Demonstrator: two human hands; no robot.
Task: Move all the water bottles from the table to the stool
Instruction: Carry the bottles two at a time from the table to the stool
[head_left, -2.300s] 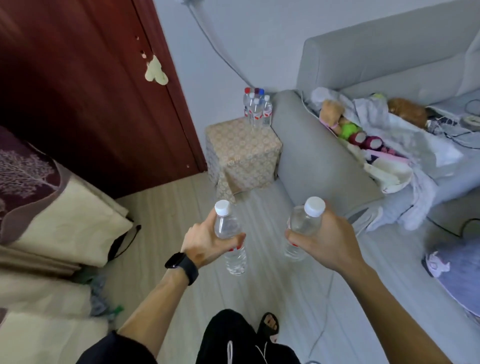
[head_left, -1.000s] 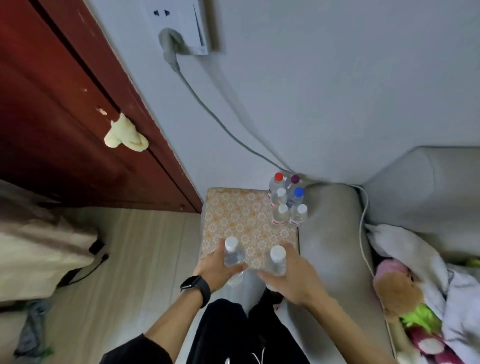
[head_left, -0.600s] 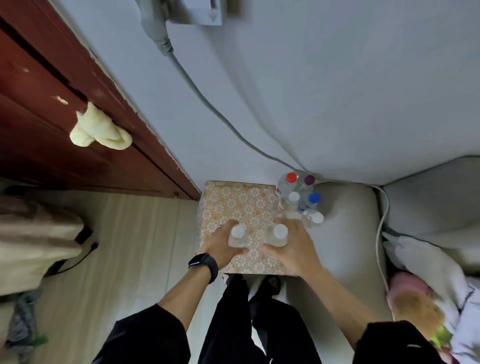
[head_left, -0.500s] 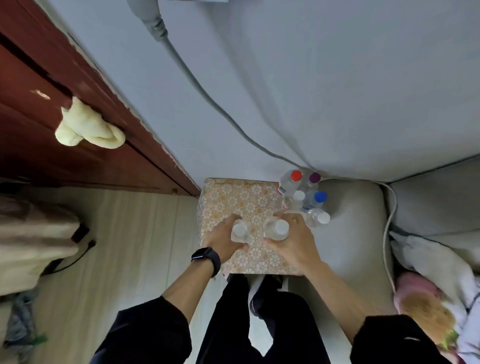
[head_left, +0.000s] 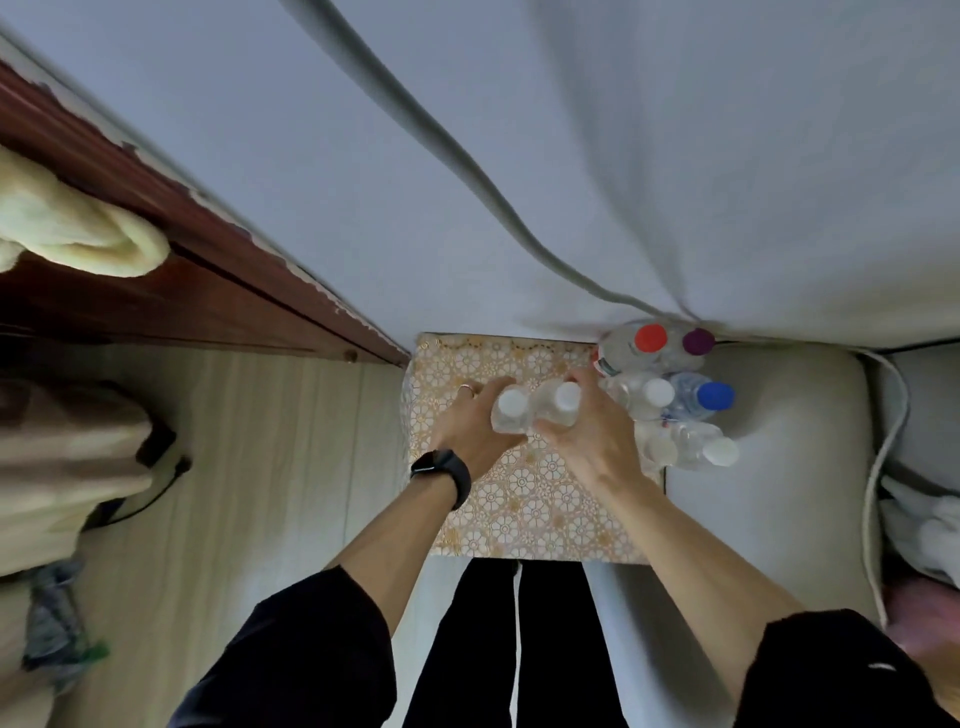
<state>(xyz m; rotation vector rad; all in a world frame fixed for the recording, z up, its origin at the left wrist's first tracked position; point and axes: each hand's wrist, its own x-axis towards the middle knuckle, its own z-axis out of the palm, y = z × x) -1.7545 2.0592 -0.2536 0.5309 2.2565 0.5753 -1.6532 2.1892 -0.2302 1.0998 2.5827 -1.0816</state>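
1. Your left hand (head_left: 470, 434) is wrapped round the left bottle (head_left: 511, 410), which is clear with a white cap. Your fingers curl over its far side.
2. Your right hand (head_left: 587, 436) grips the right bottle (head_left: 563, 402), also clear and white-capped. The two bottles touch side by side between your hands.
3. Both bottles are upright over the far half of the stool (head_left: 530, 509), above its patterned top. From this overhead angle you cannot tell whether their bases rest on it.
4. More bottles crowd the stool's far right corner. The red-capped bottle (head_left: 650, 338) and purple-capped bottle (head_left: 697, 341) are against the wall. Nearer you are the white-capped bottle (head_left: 657, 392) and blue-capped bottle (head_left: 715, 396).
5. Closest to you in that group is the end bottle (head_left: 722, 451), also white-capped. The back of your right hand is just beside the group.
6. The grey sofa arm (head_left: 769, 493) butts against the stool's right side.
7. A grey cable (head_left: 467, 171) runs down the wall and ends behind the bottles.
8. You have a black watch (head_left: 441, 475) on your left wrist.
9. The dark wooden door (head_left: 156, 249) is at far left, with a pale yellow cloth (head_left: 67, 228) on it.
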